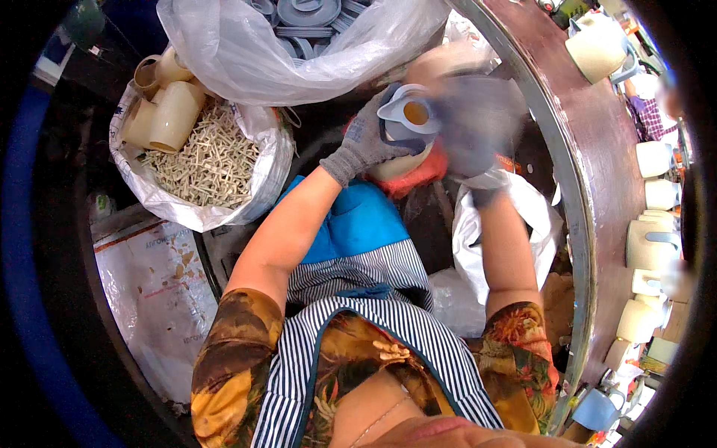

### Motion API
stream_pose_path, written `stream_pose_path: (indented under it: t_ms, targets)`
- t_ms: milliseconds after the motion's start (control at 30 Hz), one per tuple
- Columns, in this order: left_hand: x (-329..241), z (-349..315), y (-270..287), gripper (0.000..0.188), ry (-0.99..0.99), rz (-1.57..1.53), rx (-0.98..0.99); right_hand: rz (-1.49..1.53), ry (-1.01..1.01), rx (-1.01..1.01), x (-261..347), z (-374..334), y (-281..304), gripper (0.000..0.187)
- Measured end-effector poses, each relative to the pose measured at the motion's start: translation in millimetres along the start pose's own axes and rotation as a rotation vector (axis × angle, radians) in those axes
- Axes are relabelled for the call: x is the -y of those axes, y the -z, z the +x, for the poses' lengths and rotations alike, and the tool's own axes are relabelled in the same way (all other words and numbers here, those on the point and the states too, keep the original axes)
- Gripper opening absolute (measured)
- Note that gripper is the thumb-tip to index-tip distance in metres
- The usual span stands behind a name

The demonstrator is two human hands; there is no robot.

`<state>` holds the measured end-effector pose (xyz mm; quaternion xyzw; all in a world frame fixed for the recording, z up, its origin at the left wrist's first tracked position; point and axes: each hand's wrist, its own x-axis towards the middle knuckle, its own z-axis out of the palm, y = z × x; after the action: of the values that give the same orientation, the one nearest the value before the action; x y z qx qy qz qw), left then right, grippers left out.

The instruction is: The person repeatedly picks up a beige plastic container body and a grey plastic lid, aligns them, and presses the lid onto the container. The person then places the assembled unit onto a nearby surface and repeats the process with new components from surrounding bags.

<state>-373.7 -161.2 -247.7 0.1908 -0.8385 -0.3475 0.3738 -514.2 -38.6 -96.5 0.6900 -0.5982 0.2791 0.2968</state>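
My left hand (366, 138), in a grey knitted glove, is wrapped round the upper part of a jug (402, 164). Its body is cream, and a grey-blue collar with a pouring spout (403, 98) forms the top. Looking into the mouth, I see a yellowish inside. Red cloth or netting (422, 178) lies under and beside the jug. Close to the jug's right side is my gloved right hand (478, 127), badly smeared by motion. Its fingers cannot be made out, nor whether anything is in them.
On the left, a white sack (270, 168) holds small cream plastic pieces and several cream cylinders (178, 116). Grey-blue round parts (310, 13) fill a clear bag (224, 63) at the back. A metal-edged brown table (597, 164) curves along the right, bearing several jugs (650, 245). A white bag (474, 239) hangs below.
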Motion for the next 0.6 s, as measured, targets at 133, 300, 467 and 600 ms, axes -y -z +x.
stream_pose_path:
  t_ms: [133,300,467,600]
  targets:
    - [-14.8,-0.3,28.8,0.106,-0.024,-0.036,0.125,0.263,-0.222,0.168,-12.5,-18.7,-28.1,0.030]
    - [-76.0,36.2,67.1,0.077,0.001,-0.111,-0.001,0.207,-0.573,-0.069,-22.0,-87.4,36.9,0.029]
    - [-113.3,49.9,10.0,0.036,-0.078,0.781,0.071,0.290,-0.584,0.320,-34.1,-171.5,-39.7,0.044]
    - [-110.1,-11.6,84.5,0.029,-0.002,0.734,-0.071,0.169,-0.365,0.381,-20.6,-171.1,-83.6,0.048]
